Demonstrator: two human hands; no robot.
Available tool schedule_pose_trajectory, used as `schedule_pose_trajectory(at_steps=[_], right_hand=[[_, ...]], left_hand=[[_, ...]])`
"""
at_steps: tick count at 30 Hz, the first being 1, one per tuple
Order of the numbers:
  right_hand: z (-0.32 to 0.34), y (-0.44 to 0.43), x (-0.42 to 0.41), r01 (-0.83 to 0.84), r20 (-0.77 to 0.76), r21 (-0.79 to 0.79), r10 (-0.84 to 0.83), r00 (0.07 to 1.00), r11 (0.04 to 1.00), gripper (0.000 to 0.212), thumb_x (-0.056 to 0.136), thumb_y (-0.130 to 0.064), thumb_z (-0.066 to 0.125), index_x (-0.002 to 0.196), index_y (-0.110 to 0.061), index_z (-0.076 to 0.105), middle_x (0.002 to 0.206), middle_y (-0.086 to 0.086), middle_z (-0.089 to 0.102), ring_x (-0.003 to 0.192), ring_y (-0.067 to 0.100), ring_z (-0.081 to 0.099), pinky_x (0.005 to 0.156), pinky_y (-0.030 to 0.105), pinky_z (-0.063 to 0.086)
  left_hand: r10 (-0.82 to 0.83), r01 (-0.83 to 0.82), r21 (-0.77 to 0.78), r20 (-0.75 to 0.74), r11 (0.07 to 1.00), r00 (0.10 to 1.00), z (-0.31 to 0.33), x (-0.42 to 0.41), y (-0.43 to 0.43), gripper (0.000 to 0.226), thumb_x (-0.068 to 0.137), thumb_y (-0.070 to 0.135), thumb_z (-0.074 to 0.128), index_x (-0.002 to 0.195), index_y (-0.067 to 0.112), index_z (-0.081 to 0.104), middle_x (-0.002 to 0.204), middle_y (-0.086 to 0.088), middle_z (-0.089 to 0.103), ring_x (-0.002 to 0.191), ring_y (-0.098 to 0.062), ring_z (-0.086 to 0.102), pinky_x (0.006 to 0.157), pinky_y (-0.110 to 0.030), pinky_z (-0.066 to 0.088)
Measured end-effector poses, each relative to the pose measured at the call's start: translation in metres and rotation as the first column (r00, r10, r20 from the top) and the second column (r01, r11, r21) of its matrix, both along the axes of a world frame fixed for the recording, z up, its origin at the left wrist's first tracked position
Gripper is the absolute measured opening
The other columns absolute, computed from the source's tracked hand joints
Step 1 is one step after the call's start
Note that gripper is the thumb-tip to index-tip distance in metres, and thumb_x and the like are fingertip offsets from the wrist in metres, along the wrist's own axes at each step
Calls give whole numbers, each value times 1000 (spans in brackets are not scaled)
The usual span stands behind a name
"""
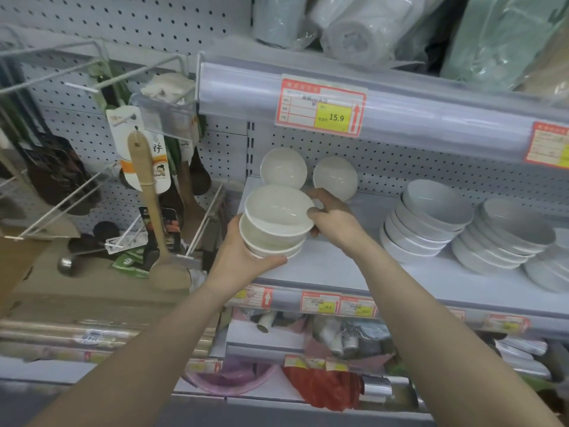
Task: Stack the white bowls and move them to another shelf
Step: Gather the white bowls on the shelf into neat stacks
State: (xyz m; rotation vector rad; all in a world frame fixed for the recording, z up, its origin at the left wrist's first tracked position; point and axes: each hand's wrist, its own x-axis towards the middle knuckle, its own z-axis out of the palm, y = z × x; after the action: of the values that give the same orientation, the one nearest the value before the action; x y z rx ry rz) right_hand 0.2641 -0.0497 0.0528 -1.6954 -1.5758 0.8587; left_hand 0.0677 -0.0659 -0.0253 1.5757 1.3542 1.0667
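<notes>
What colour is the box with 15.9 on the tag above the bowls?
Yellow, on a red-bordered tag; head view.

The stack of bowls (275, 223) sits between the left hand (246, 257), under it, and the right hand (332, 220), at its rim. Behind the hands lean two single bowls (283, 169); further stacks (428, 223) stand on the shelf (332, 266) rightward; utensils (147, 186) hang leftward.

We see through one head-worn camera (wide-angle, edges bowed) facing forward and down, close to the shelf (320, 269) at twelve o'clock.
</notes>
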Motion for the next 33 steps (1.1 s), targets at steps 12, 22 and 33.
schedule_pose_trajectory(at_steps=[12,22,33], right_hand=[[-30,13,-6,-1,211,42,-8,978,999,39,93,-21,43,128,-33,57,105,3,70,97,25,63,82,33,53],[-30,39,22,123,156,93,-136,978,988,26,99,-36,41,113,-29,63,79,-6,74,84,11,59,65,23,41],[-43,128,30,-38,663,374,-239,709,926,25,95,-14,48,116,-13,62,97,18,67,101,38,51,79,40,39]], left_hand=[[-36,36,1,4,999,999,-6,-5,2,109,58,36,94,144,31,27,133,16,49,120,-3,48,92,-18,37],[-71,71,-15,33,997,997,-10,-7,1,108,51,51,89,134,52,21,137,21,46,125,1,46,101,-22,38],[-91,87,-34,-132,996,987,-12,-9,10,117,51,48,92,134,57,10,133,24,46,124,-2,46,102,-25,40]])
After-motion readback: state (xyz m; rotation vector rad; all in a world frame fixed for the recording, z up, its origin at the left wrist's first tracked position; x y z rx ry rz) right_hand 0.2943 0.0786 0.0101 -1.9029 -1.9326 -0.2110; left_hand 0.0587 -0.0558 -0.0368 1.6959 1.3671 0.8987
